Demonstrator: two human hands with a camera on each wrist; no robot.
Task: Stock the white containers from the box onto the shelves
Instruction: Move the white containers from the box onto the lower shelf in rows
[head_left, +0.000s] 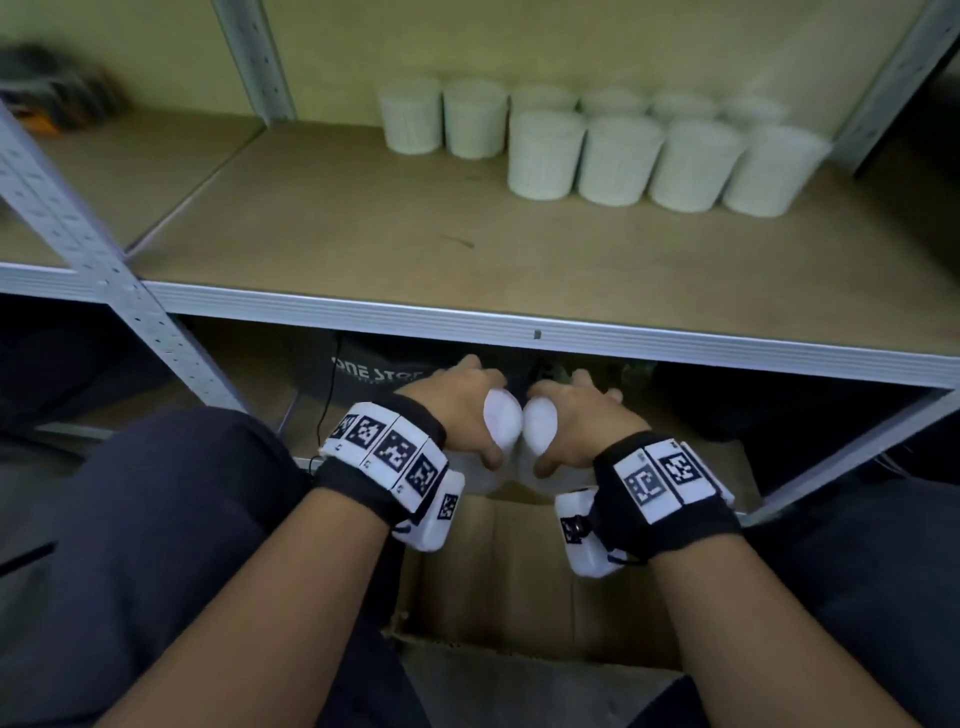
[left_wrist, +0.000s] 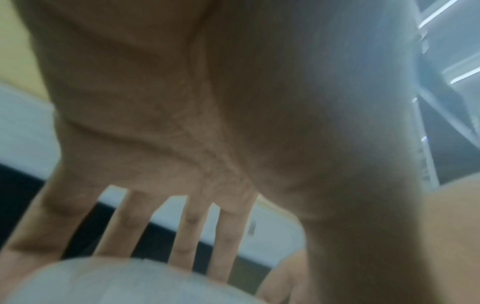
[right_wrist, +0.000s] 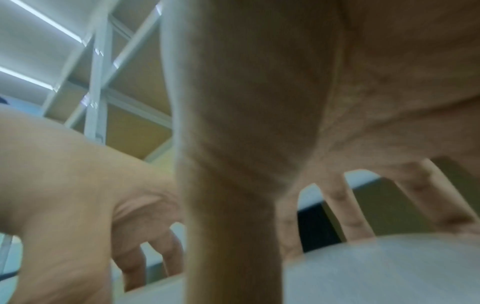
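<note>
Each hand grips one white container from above: the left hand (head_left: 457, 402) its container (head_left: 501, 415), the right hand (head_left: 576, 410) its container (head_left: 540, 423), touching above the box (head_left: 519, 571). Lift both straight, clear the shelf (head_left: 363, 218) edge, then set them beside the standing containers (head_left: 618, 156).

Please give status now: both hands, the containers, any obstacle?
Left hand grips one white container; right hand grips another, above the box. Ten containers on shelf. Shelf edge overhead.
</note>
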